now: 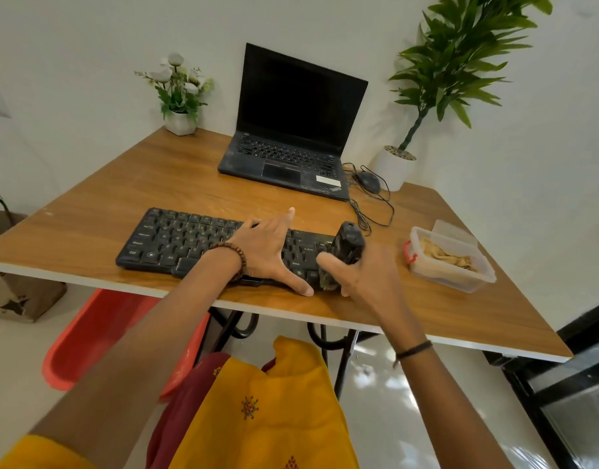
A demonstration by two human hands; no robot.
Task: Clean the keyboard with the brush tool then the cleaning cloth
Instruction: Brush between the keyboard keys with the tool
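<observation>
A black keyboard (176, 240) lies near the front edge of the wooden table (122, 184). My left hand (267, 252) rests flat on the keyboard's middle, fingers spread and thumb reaching toward the front edge. My right hand (365, 275) grips a black brush tool (348, 243), held upright at the keyboard's right end with its bristles down on the keys. A yellowish cleaning cloth (443, 257) sits crumpled inside a clear plastic container (460, 279) to the right.
An open black laptop (291, 130) stands at the back, with a wired mouse (369, 181) and loose cable beside it. A white flower pot (180, 121) is back left, a tall potted plant (396, 167) back right. A red chair (88, 336) sits under the table.
</observation>
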